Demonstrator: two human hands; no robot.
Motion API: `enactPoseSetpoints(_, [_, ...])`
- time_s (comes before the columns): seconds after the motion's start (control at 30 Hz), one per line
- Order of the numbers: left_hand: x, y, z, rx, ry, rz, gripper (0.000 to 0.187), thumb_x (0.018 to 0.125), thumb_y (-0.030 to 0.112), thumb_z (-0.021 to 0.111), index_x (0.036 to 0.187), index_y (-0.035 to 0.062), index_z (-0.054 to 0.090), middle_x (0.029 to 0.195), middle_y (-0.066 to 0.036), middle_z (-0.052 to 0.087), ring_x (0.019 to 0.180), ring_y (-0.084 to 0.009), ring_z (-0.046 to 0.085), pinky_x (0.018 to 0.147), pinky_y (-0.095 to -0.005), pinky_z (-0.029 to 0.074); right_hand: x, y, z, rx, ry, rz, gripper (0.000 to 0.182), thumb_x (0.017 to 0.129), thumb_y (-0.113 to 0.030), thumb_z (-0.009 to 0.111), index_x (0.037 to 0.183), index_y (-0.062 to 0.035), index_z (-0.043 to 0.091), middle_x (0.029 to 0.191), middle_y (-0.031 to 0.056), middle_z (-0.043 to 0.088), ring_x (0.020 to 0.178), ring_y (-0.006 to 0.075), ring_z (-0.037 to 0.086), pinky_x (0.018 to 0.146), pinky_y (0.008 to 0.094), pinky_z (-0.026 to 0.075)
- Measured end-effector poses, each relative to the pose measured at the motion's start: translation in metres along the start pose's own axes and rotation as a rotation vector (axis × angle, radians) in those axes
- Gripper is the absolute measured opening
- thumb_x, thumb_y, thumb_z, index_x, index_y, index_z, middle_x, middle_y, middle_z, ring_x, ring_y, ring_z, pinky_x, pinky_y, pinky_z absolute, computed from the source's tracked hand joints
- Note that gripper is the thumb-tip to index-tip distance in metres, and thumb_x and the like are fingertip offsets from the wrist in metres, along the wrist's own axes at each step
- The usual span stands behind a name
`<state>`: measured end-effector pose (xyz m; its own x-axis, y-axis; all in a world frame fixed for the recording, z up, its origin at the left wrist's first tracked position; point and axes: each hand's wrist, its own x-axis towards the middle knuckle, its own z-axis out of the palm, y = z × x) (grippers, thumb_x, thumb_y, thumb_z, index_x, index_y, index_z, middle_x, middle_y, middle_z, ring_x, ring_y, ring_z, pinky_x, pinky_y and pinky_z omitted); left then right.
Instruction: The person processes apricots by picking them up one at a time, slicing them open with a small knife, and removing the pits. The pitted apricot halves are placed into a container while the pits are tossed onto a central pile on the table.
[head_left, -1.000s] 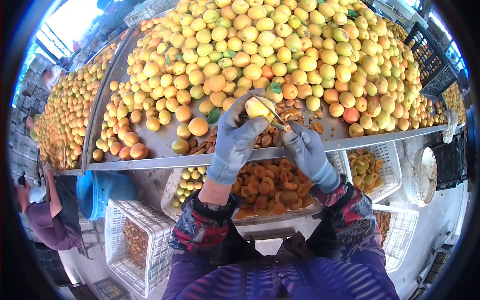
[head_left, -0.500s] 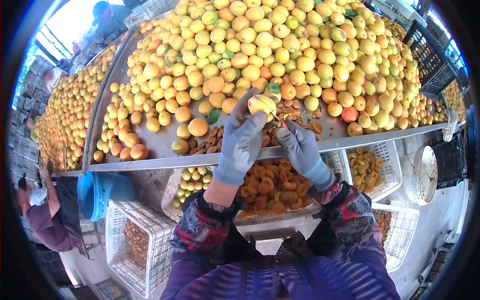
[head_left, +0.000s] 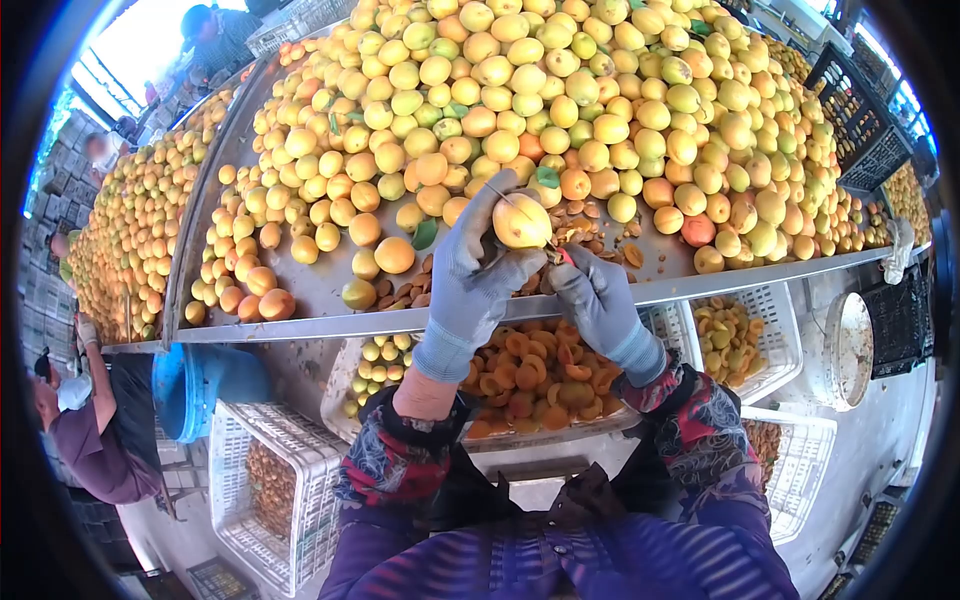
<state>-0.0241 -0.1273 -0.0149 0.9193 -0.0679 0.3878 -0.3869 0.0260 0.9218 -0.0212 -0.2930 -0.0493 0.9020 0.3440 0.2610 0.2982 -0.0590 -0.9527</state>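
Observation:
My left hand (head_left: 468, 275), in a grey work glove, grips a yellow apricot (head_left: 522, 221) between thumb and fingers above the metal table's front edge. Close beside it, my gloved right hand (head_left: 598, 300) is closed on a small knife (head_left: 566, 257); a bit of its red handle shows, and most of the blade is hidden at the fruit. Behind the hands rises a big heap of apricots (head_left: 560, 90). Brown pits (head_left: 400, 298) lie scattered on the metal under and beside my hands. Below them stands a container of split apricot halves (head_left: 545, 375).
The table's raised metal rim (head_left: 380, 322) runs across in front of me. White crates (head_left: 275, 490) stand at both sides below, near a blue barrel (head_left: 210, 385) and a white bucket (head_left: 850, 350). At the left works another person (head_left: 105, 450).
My left hand has turned the apricot so its rounder face shows, and has shifted slightly left. My right hand stays close to the fruit with the knife.

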Motion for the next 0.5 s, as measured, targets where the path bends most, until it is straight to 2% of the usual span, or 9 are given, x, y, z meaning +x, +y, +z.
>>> enactPoseSetpoints(0.07, [-0.004, -0.004, 0.013, -0.529, 0.124, -0.113, 0.044, 0.091, 0.014, 0.059, 0.129, -0.0037, 0.046, 0.119, -0.009, 0.056, 0.105, -0.0184, 0.056, 0.096, -0.0337, 0.043, 0.0, -0.003, 0.002, -0.001, 0.019, -0.004, 0.026, 0.095, -0.023, 0.054, 0.087, 0.001, 0.055, 0.061, 0.0101, 0.048, 0.055, 0.0165, 0.043, 0.053, 0.0293, 0.039])
enactPoseSetpoints(0.1, [-0.006, -0.007, 0.014, -0.529, 0.121, -0.114, 0.044, 0.091, 0.014, 0.059, 0.129, -0.0037, 0.046, 0.119, -0.009, 0.056, 0.105, -0.0184, 0.056, 0.096, -0.0337, 0.043, 0.0, -0.005, 0.003, -0.004, 0.035, -0.007, 0.026, 0.095, -0.023, 0.055, 0.086, 0.001, 0.055, 0.06, 0.0102, 0.047, 0.054, 0.0173, 0.043, 0.052, 0.0296, 0.039])
enactPoseSetpoints(0.17, [-0.008, -0.014, 0.014, -0.803, 0.109, -0.223, 0.044, 0.091, 0.019, 0.06, 0.127, -0.0032, 0.047, 0.119, -0.008, 0.056, 0.104, -0.0186, 0.056, 0.095, -0.0337, 0.043, 0.0, -0.01, 0.004, -0.013, 0.049, -0.016, 0.025, 0.094, -0.023, 0.055, 0.087, 0.0009, 0.055, 0.06, 0.0099, 0.047, 0.054, 0.0174, 0.042, 0.052, 0.0295, 0.039])
enactPoseSetpoints(0.2, [-0.005, -0.008, 0.012, -0.915, 0.097, -0.256, 0.039, 0.09, 0.007, 0.06, 0.126, -0.0025, 0.049, 0.111, -0.005, 0.06, 0.102, -0.0122, 0.055, 0.091, -0.0255, 0.044, 0.001, -0.011, 0.004, -0.021, 0.062, -0.025, 0.024, 0.094, -0.022, 0.055, 0.087, 0.0008, 0.055, 0.059, 0.0097, 0.046, 0.053, 0.0175, 0.042, 0.052, 0.0295, 0.039])
enactPoseSetpoints(0.23, [-0.005, -0.009, 0.009, -0.916, 0.098, -0.257, 0.039, 0.09, 0.007, 0.06, 0.126, -0.0025, 0.049, 0.111, -0.005, 0.06, 0.102, -0.0122, 0.055, 0.091, -0.0255, 0.044, 0.001, -0.01, 0.003, -0.021, 0.062, -0.023, 0.024, 0.094, -0.022, 0.055, 0.087, 0.0008, 0.055, 0.059, 0.0097, 0.046, 0.053, 0.0175, 0.042, 0.052, 0.0295, 0.039])
enactPoseSetpoints(0.3, [-0.004, -0.011, 0.003, -0.726, 0.021, -0.201, 0.044, 0.086, 0.006, 0.064, 0.127, -0.003, 0.048, 0.111, -0.005, 0.059, 0.102, -0.0124, 0.056, 0.09, -0.0265, 0.045, 0.002, -0.007, -0.003, -0.122, -0.037, -0.06, 0.023, 0.094, -0.022, 0.055, 0.089, 0.0003, 0.056, 0.059, 0.0095, 0.046, 0.053, 0.0178, 0.044, 0.053, 0.0294, 0.04])
enactPoseSetpoints(0.33, [-0.004, -0.008, 0.0, -0.726, 0.023, -0.205, 0.044, 0.086, 0.006, 0.064, 0.127, -0.003, 0.048, 0.111, -0.005, 0.059, 0.102, -0.0124, 0.056, 0.09, -0.0265, 0.045, 0.003, -0.007, -0.003, -0.121, -0.038, -0.056, 0.023, 0.094, -0.022, 0.055, 0.089, 0.0003, 0.056, 0.059, 0.0095, 0.046, 0.053, 0.0178, 0.044, 0.053, 0.0294, 0.04])
enactPoseSetpoints(0.4, [0.001, 0.002, -0.006, -0.038, 0.042, -0.057, 0.052, 0.082, 0.005, 0.069, 0.128, -0.0033, 0.047, 0.114, -0.006, 0.058, 0.101, -0.0131, 0.056, 0.089, -0.0279, 0.047, 0.007, -0.007, -0.002, -0.032, -0.048, -0.017, 0.025, 0.095, -0.025, 0.053, 0.088, -0.0004, 0.056, 0.058, 0.0096, 0.045, 0.053, 0.0182, 0.044, 0.052, 0.0299, 0.04])
enactPoseSetpoints(0.5, [0.005, -0.006, -0.013, 0.11, 0.022, 0.071, 0.061, 0.078, 0.004, 0.073, 0.131, -0.0031, 0.044, 0.117, -0.007, 0.056, 0.101, -0.013, 0.056, 0.088, -0.0291, 0.049, 0.007, 0.0, -0.001, -0.024, -0.053, -0.032, 0.027, 0.096, -0.027, 0.052, 0.087, -0.0006, 0.056, 0.059, 0.0091, 0.045, 0.053, 0.018, 0.044, 0.052, 0.0299, 0.039])
